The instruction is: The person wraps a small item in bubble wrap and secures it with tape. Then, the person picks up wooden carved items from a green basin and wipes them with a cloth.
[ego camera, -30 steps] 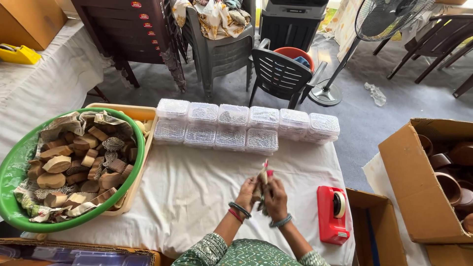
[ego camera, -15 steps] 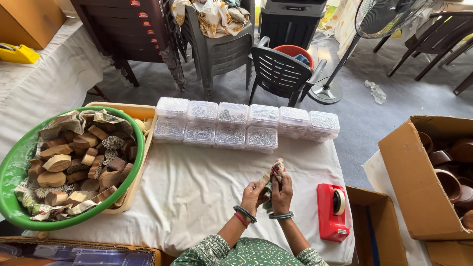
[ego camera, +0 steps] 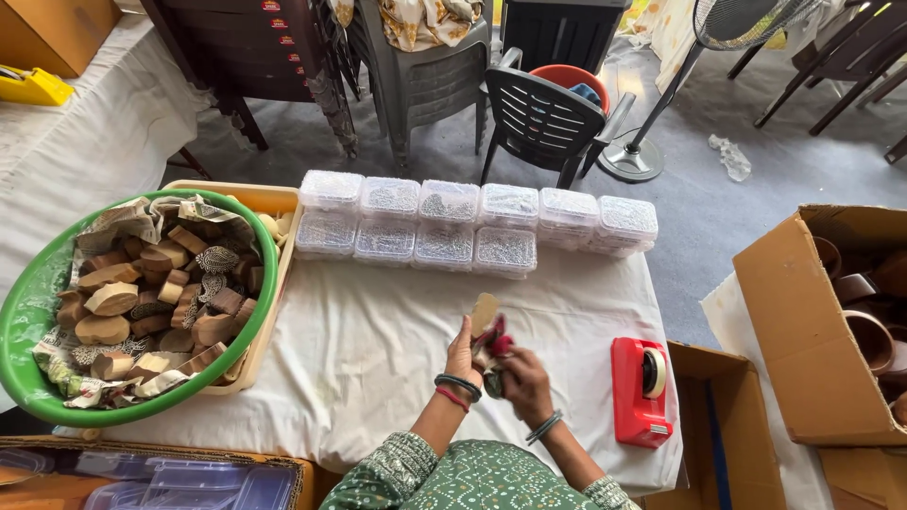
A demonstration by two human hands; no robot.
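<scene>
Hands raised off the white tablecloth (ego camera: 378, 349) and drawn apart a little from half a second ago, when both were cupped close together around the piece; a second ago, pressed together lower and nearer the body. Now left hand (ego camera: 463, 354) lifted higher, fingers curled shut around the lower end of a small tan wooden block (ego camera: 485, 310), flat face tilted up and toward the camera. Right hand (ego camera: 521, 378) lower and just beside, fingers bunched on a red cloth (ego camera: 498, 342) that touches the block's underside; exact grip within the folds too small to tell. Judging by the exposed face, apparently turned up for wiping or checking. Red tape dispenser (ego camera: 641, 389) near the right wrist, untouched. Green basin (ego camera: 28, 312) of similar wooden blocks well apart at left; clear lidded boxes (ego camera: 463, 222) in rows beyond the hands.
</scene>
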